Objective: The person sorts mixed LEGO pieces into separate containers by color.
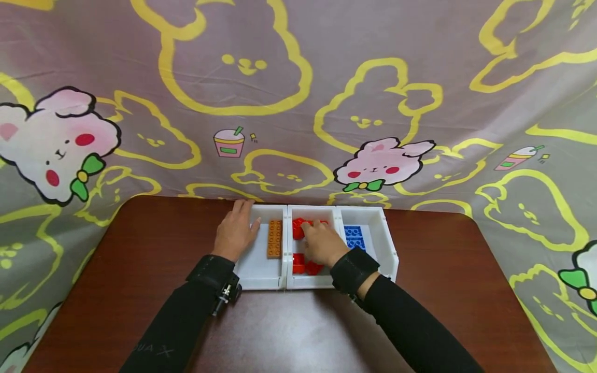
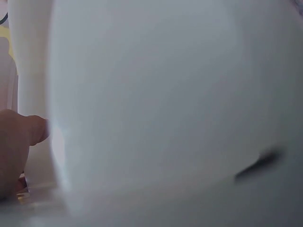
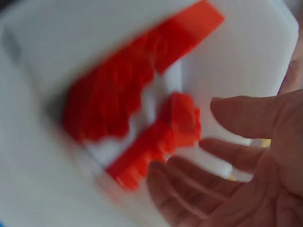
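Observation:
In the head view my left hand (image 1: 235, 231) lies along the left wall of the left white bin (image 1: 261, 282), fingers extended toward its back corner and thumb over the inside. An orange toy brick (image 1: 274, 239) lies in that bin. My right hand (image 1: 323, 243) reaches into the middle bin (image 1: 308, 282), which holds several red toy bricks (image 1: 298, 263). The right wrist view shows the right hand (image 3: 236, 165) with spread, relaxed fingers beside a red brick (image 3: 182, 120), nothing pinched. White plastic (image 2: 156, 94) fills most of the left wrist view.
Blue toy bricks (image 1: 353, 237) lie in the right bin (image 1: 389, 248). The three bins stand side by side at the back of a dark brown table (image 1: 140, 259). A patterned cloth (image 1: 289, 129) hangs behind and around the table.

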Demonstrator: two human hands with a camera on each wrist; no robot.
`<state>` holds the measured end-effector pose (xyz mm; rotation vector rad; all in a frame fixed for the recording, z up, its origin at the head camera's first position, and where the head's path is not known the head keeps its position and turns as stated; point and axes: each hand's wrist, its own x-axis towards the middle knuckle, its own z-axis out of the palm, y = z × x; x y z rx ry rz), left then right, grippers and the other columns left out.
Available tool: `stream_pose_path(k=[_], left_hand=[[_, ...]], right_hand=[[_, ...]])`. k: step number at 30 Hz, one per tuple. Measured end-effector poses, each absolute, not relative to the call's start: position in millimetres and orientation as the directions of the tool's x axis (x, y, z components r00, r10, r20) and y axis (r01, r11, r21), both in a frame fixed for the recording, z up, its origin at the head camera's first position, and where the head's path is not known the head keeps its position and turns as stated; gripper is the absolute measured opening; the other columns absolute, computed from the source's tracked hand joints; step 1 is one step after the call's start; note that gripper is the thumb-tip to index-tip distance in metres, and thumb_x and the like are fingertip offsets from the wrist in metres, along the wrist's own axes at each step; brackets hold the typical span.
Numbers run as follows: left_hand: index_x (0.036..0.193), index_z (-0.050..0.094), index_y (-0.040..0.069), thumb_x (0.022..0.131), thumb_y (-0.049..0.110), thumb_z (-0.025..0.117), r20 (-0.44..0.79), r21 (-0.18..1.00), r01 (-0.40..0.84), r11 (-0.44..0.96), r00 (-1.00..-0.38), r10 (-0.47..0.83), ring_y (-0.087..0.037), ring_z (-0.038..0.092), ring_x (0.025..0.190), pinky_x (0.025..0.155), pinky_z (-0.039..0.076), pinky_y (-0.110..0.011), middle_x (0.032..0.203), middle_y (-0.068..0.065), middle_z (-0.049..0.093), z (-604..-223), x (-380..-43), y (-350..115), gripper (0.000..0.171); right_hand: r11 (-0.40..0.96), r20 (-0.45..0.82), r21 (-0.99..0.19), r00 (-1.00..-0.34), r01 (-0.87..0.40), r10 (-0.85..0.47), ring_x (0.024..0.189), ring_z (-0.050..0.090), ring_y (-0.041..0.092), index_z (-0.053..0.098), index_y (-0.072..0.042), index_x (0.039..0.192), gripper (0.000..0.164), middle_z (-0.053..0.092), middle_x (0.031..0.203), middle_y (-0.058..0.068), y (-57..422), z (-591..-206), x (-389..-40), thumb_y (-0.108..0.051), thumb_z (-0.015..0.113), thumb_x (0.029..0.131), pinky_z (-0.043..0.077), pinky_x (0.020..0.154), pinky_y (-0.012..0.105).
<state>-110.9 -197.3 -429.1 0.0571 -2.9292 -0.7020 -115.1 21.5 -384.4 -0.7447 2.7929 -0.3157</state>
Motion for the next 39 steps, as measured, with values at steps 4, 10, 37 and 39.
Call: stream_pose_path(k=[4, 10, 37, 39], left_hand=[[0.145, 0.046, 0.002, 0.099, 0.024, 0.067, 0.140, 0.452, 0.006, 0.892, -0.988, -0.064, -0.042, 0.061, 0.112, 0.088, 0.052, -0.057, 0.142, -0.019, 0.047, -428.7, -111.1, -196.7, 0.055], [0.144, 0.047, 0.001, 0.099, 0.024, 0.066, 0.142, 0.452, 0.015, 0.892, -0.988, -0.055, -0.043, 0.061, 0.112, 0.089, 0.052, -0.057, 0.141, -0.020, 0.047, -428.9, -109.3, -196.3, 0.054], [0.141, 0.050, 0.000, 0.098, 0.023, 0.068, 0.217, 0.455, 0.056, 0.889, -0.975, -0.050, -0.042, 0.062, 0.108, 0.087, 0.053, -0.056, 0.137, -0.021, 0.051, -428.6, -105.4, -199.6, 0.052], [0.141, 0.049, 0.000, 0.098, 0.023, 0.068, 0.207, 0.459, 0.052, 0.887, -0.977, -0.049, -0.042, 0.062, 0.110, 0.088, 0.052, -0.056, 0.138, -0.021, 0.050, -428.7, -105.8, -199.8, 0.052]], right_hand=[[0.795, 0.048, -0.012, -0.794, -0.607, -0.606, 0.101, 0.066, 0.035, 0.070, 0.001, 0.112, 0.029, 0.067, 0.104, 0.019, 19.2, -380.7, -117.2, -0.015, 0.078, 0.089, 0.052, 0.096, 0.051], [0.857, 0.065, -0.082, -0.861, -0.508, -0.504, 0.094, 0.068, 0.037, 0.070, 0.002, 0.107, 0.030, 0.068, 0.101, 0.020, 10.2, -392.1, -120.6, -0.013, 0.082, 0.084, 0.055, 0.089, 0.050], [0.781, 0.024, -0.305, -0.824, -0.545, -0.566, 0.097, 0.060, 0.041, 0.055, 0.002, 0.118, 0.048, 0.052, 0.113, 0.024, 5.4, -415.8, -121.9, 0.010, 0.079, 0.077, 0.054, 0.089, 0.049], [0.777, 0.014, -0.294, -0.816, -0.556, -0.578, 0.098, 0.059, 0.042, 0.056, 0.004, 0.119, 0.049, 0.054, 0.113, 0.023, 6.0, -415.5, -120.1, 0.008, 0.080, 0.077, 0.053, 0.092, 0.049]])
